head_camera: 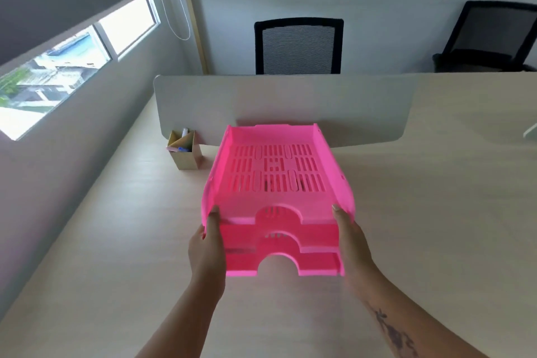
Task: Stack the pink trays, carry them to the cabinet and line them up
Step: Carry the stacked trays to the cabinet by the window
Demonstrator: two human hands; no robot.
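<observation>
A stack of three pink slotted letter trays (277, 197) is in the middle of the view, above the pale wooden desk (116, 241), with its curved cut-out fronts facing me. My left hand (207, 244) grips the stack's left side wall near the front, thumb on the top tray's rim. On the right side wall my right hand (350, 238) holds on in the same way. Whether the stack's underside touches the desk cannot be told. No cabinet is in view.
A grey desk divider (363, 107) stands just behind the trays. A small cardboard pen holder (184, 150) with markers sits at the divider's left end. Two black mesh chairs (299, 46) (491, 35) are beyond the divider. A window (66, 67) lines the left wall.
</observation>
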